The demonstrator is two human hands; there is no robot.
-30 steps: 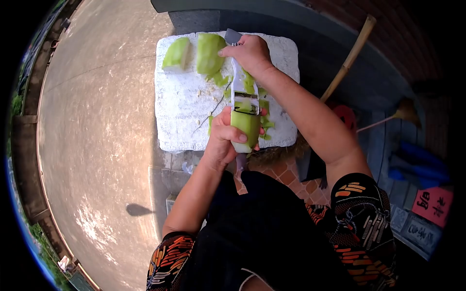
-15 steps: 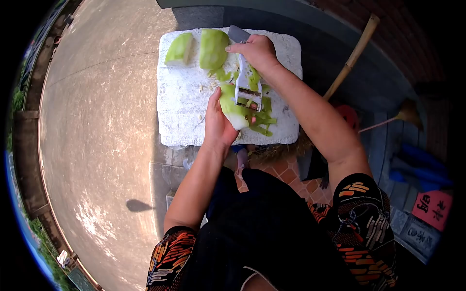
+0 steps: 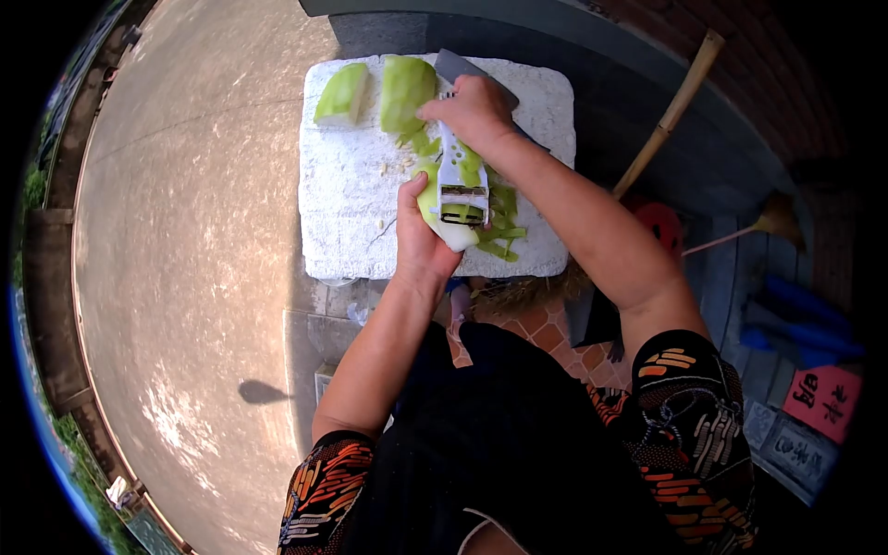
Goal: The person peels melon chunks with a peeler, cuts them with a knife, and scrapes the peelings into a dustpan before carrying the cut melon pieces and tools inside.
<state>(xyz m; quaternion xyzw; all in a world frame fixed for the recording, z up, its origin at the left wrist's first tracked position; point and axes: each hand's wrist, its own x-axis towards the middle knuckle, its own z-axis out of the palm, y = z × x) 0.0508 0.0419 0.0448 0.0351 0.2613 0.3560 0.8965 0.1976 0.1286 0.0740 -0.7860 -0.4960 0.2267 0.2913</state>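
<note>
My left hand (image 3: 421, 233) grips a pale green gourd piece (image 3: 451, 237) from its left side, near the front edge of a white foam block (image 3: 342, 217). My right hand (image 3: 474, 116) is closed around the top of a white peeler (image 3: 450, 168). The peeler's bladed end lies over the gourd piece, and green peel sits on its body. Peel strips (image 3: 504, 222) are scattered to the right of the piece. Partly under my right hand is a dark grey flat blade (image 3: 499, 91), its handle not visible.
Two larger gourd pieces, one at the back left (image 3: 341, 95) and one beside it (image 3: 407, 92), rest on the block. Small pale seeds (image 3: 388, 169) dot its surface. A bamboo pole (image 3: 671, 113) leans at the right. A pink sign (image 3: 822, 403) is at the far right.
My right hand has shifted slightly left with the peeler, whose bladed end has moved left and down over the gourd piece. More of the grey blade behind the hand now shows.
</note>
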